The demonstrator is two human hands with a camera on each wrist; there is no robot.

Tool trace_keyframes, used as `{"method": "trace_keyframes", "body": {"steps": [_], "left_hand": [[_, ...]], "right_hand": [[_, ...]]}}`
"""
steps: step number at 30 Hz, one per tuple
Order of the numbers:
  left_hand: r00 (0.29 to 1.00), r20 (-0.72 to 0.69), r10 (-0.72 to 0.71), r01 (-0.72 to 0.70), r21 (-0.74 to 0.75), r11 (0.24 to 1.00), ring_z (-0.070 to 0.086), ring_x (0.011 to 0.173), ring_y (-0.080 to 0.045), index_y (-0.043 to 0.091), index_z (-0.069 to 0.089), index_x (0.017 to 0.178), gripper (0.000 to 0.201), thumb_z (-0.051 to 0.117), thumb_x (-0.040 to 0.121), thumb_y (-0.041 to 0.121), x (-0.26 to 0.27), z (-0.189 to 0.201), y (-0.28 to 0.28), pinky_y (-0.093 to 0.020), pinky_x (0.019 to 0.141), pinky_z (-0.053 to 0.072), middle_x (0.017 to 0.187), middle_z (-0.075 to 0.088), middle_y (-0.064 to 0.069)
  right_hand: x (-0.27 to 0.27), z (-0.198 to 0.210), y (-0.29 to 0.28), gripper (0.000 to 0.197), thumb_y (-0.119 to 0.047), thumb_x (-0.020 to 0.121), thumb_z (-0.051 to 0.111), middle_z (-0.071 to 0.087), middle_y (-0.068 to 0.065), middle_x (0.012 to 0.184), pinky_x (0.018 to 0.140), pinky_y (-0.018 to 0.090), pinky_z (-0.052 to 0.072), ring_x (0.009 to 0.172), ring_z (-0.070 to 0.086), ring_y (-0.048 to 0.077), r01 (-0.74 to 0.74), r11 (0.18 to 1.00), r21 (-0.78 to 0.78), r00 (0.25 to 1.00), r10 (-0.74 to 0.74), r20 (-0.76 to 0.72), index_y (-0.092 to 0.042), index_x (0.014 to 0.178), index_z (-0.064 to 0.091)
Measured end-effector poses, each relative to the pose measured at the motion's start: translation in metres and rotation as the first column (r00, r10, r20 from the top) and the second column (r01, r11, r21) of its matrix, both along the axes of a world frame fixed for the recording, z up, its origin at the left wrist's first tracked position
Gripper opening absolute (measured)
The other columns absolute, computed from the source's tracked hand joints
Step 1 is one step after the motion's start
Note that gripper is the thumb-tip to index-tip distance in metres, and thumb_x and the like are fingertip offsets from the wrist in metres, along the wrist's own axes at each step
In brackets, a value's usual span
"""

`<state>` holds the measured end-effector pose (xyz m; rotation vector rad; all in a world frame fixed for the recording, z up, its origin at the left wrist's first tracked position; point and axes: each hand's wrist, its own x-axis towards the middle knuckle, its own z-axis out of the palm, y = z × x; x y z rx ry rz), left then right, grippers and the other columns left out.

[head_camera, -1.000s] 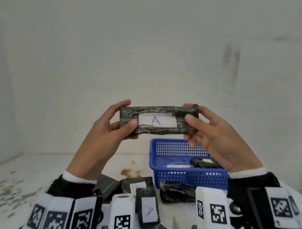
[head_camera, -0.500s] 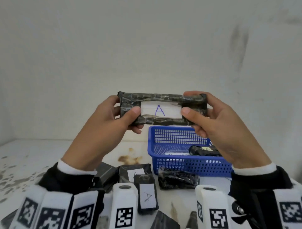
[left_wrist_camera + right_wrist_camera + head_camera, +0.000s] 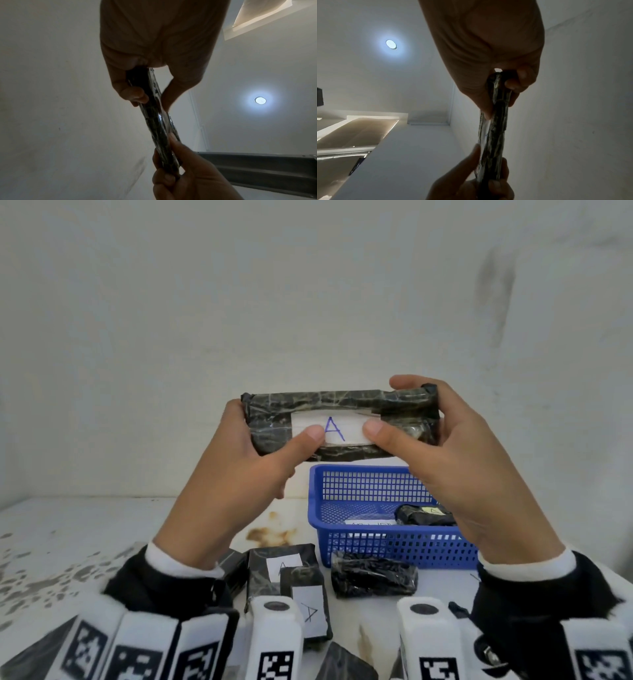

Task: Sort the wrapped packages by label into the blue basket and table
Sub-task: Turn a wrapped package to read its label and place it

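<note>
Held package [image 3: 342, 424]: long, flat, wrapped in dark mottled film under clear plastic; white label [image 3: 330, 429] on the near face, marked "A" in blue ink. Raised level above the blue basket [image 3: 387, 537], clear of the table [image 3: 68, 529], long axis running left to right.

Left hand [image 3: 239, 474]: clamped on the package's left end, thumb pressed on the label's left edge, fingers [image 3: 137, 94] curled round the far side. Seen edge-on from the left wrist, package [image 3: 154, 116] nipped thin between thumb and fingers.

Right hand [image 3: 455, 470]: clamped on the right end, thumb on the label's right edge, index finger hooked over the top right corner, remaining fingers [image 3: 520, 79] wrapped behind. Same edge-on grip in the right wrist view, package [image 3: 494, 128] upright in frame.

Blue basket: mesh-walled, on the table below and slightly right of the held package. Contents: one dark wrapped package with a yellowish label [image 3: 424, 513], letter too small to read, and a white slip [image 3: 370, 523] flat on the floor of the basket.

Left of and in front of the basket, on the table: one glossy black wrapped bundle [image 3: 373, 577] just against the front wall, no label showing; two dark packages overlapping, the nearer one [image 3: 308, 607] labelled "A", the farther one [image 3: 274, 563] with a white label partly covered.

Brown stain [image 3: 270, 534] on the table, left of the basket.
</note>
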<state>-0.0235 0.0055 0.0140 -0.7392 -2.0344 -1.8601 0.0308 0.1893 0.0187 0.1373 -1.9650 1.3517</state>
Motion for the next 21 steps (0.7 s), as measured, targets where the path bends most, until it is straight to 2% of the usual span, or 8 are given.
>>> {"method": "trace_keyframes", "body": {"steps": [2,6,8,11,13,17,21], "left_hand": [[1.0,-0.02,0.02,-0.02,-0.014,1.0,0.054,0.052,-0.007,0.024,0.051,0.099,0.038,0.072,0.075,0.044,0.0,0.0,0.002,-0.027,0.061,0.043,0.068,0.06,0.01],[0.998,-0.041,0.039,-0.04,-0.029,0.999,0.056,0.058,-0.007,0.025,0.05,0.104,0.047,0.072,0.071,0.048,0.0,-0.001,0.005,-0.02,0.058,0.043,0.077,0.063,0.009],[0.997,-0.061,0.043,-0.045,-0.04,0.998,0.057,0.061,-0.008,0.024,0.049,0.107,0.05,0.073,0.071,0.048,0.002,-0.002,0.006,-0.014,0.052,0.043,0.081,0.064,0.006],[0.996,-0.067,0.05,-0.052,-0.025,0.998,0.059,0.072,-0.012,0.025,0.049,0.109,0.059,0.07,0.064,0.058,0.004,-0.001,0.006,-0.024,0.067,0.044,0.083,0.063,0.008],[0.997,-0.064,0.051,-0.052,-0.008,0.999,0.061,0.073,-0.011,0.026,0.05,0.107,0.054,0.071,0.067,0.055,0.004,-0.001,0.006,-0.029,0.072,0.046,0.086,0.066,0.009],[0.997,-0.048,0.068,-0.067,0.006,0.998,0.064,0.061,-0.008,0.026,0.051,0.103,0.038,0.07,0.076,0.045,0.003,0.0,0.005,-0.024,0.064,0.045,0.081,0.067,0.007],[0.997,-0.05,0.054,-0.052,0.042,0.998,0.066,0.059,-0.008,0.022,0.054,0.105,0.033,0.069,0.08,0.038,0.004,0.002,0.001,-0.033,0.072,0.051,0.078,0.069,0.006]], "right_hand": [[0.001,-0.001,-0.003,0.057,-0.046,0.072,0.079,0.069,-0.015,0.112,0.09,0.026,0.05,0.104,0.066,0.006,0.025,0.999,0.022,1.0,-0.025,0.0,-0.043,0.123,0.054],[0.003,-0.001,-0.007,0.064,-0.051,0.068,0.08,0.064,-0.022,0.107,0.076,0.011,0.044,0.097,0.061,-0.006,0.05,0.998,0.035,0.999,-0.05,0.0,-0.043,0.123,0.05],[0.005,-0.001,-0.009,0.065,-0.053,0.065,0.081,0.062,-0.023,0.105,0.072,0.009,0.043,0.095,0.061,-0.006,0.057,0.998,0.035,0.998,-0.057,-0.003,-0.042,0.121,0.049],[0.006,0.0,-0.012,0.066,-0.054,0.065,0.081,0.063,-0.02,0.107,0.075,0.013,0.045,0.097,0.062,-0.002,0.073,0.997,0.034,0.997,-0.073,-0.008,-0.042,0.121,0.048],[0.006,-0.001,-0.013,0.067,-0.055,0.064,0.081,0.063,-0.02,0.106,0.076,0.014,0.046,0.097,0.062,0.0,0.08,0.996,0.036,0.997,-0.08,-0.018,-0.042,0.121,0.048],[0.007,0.001,-0.013,0.066,-0.058,0.066,0.077,0.064,-0.022,0.106,0.078,0.013,0.045,0.097,0.061,-0.005,0.079,0.996,0.05,0.997,-0.079,-0.002,-0.042,0.124,0.049],[0.005,0.001,-0.006,0.055,-0.052,0.072,0.076,0.071,-0.016,0.108,0.096,0.032,0.052,0.101,0.067,0.003,0.051,0.998,0.049,0.999,-0.051,-0.003,-0.042,0.122,0.057]]}}
